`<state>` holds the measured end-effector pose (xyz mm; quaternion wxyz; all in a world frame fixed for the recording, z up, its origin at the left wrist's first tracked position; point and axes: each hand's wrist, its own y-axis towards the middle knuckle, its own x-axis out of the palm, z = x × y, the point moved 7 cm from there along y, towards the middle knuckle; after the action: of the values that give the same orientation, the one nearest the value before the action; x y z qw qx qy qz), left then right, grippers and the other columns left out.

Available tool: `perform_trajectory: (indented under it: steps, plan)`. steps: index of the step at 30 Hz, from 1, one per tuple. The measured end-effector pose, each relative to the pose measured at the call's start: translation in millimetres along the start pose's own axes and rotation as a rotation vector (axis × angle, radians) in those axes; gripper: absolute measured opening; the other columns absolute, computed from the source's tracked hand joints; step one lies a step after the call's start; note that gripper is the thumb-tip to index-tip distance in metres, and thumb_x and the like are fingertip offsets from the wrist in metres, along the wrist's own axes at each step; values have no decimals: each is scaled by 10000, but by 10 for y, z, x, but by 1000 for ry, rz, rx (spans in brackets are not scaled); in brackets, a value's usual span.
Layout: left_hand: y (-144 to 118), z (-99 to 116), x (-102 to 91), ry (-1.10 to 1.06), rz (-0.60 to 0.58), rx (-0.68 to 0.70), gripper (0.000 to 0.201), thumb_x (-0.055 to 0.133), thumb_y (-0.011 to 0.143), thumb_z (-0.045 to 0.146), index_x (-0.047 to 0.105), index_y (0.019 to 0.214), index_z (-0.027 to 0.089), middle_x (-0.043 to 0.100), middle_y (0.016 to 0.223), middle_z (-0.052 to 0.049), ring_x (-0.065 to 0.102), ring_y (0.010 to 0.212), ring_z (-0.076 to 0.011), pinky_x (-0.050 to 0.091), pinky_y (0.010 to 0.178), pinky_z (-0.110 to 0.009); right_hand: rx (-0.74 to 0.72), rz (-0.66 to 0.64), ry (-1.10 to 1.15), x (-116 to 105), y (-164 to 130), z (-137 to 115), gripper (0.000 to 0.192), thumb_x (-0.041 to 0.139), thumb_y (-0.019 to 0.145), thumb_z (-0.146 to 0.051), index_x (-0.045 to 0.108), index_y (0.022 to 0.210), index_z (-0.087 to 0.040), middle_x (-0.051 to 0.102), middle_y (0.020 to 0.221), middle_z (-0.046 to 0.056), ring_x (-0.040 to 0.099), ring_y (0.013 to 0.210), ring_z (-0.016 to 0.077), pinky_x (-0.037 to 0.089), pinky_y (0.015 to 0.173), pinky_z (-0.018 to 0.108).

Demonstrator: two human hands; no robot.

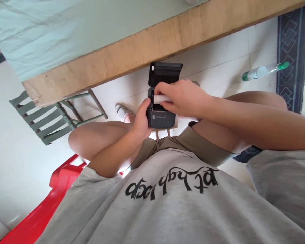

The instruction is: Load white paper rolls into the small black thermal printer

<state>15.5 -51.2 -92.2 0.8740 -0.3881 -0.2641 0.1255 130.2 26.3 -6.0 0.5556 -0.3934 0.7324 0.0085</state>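
Bright, even daylight; soft shadows, sharp w/ slight edge stretch (floor [226, 54] nearly overexposed).

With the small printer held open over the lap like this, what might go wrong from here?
1. The printer is held above the knees only by the left hand, with nothing under it; a slip may drop it to the floor.
2. The right hand presses the paper roll into the bay; it might seat crooked.
3. The raised lid may catch fingers if it snaps shut.
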Motion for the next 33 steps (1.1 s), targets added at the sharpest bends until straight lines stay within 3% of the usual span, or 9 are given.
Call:
perform_trajectory:
  steps: [5, 11, 14, 18, 26, 33]
  plan:
    - [23, 53, -40, -21, 31, 76, 227, 684, 973, 433, 700, 877, 228, 790, 848, 4, 823, 1055, -239, 686, 874, -313, 5, 90, 32, -11, -5, 2, 417, 527, 954, -261, 630, 1352, -187, 746, 1074, 80, 615, 850, 194, 322, 734, 285]
    - [31, 31, -66, -44, 30, 55, 238, 690, 986, 440, 719, 869, 235, 790, 827, 13, 824, 1006, -238, 684, 848, -327, -24, 126, 27, -39, 2, -12, 411, 515, 920, -244, 607, 1317, -192, 732, 1082, 78, 604, 857, 187, 301, 710, 278]
    - [19, 26, -52, -93, 1, 38, 238, 670, 1015, 392, 740, 856, 229, 790, 811, 25, 809, 903, -198, 674, 865, -323, -36, 114, -14, -27, 8, -31, 356, 535, 922, -253, 620, 1262, -190, 733, 1029, 72, 581, 831, 176, 252, 698, 280]
    - [15, 18, -69, -115, 10, 26, 306, 605, 1071, 405, 743, 869, 223, 791, 807, 21, 799, 881, -183, 664, 875, -323, -85, 60, -86, 12, 12, -93, 321, 546, 933, -228, 653, 1230, -173, 750, 1115, 111, 612, 983, 215, 229, 726, 302]
    - [23, -30, -73, -53, -4, 17, 315, 780, 920, 517, 712, 897, 210, 780, 816, 13, 823, 953, -210, 664, 834, -288, -133, 102, -142, 56, 31, -67, 312, 580, 945, -214, 672, 1232, -134, 731, 1020, 118, 584, 971, 214, 217, 741, 313]
    - [43, -35, -64, -51, -22, 29, 369, 828, 865, 558, 691, 878, 215, 761, 809, 9, 815, 992, -233, 670, 862, -320, -148, 100, -147, 55, 4, -63, 359, 475, 976, -149, 710, 1247, -173, 736, 1201, 102, 573, 889, 158, 205, 723, 310]
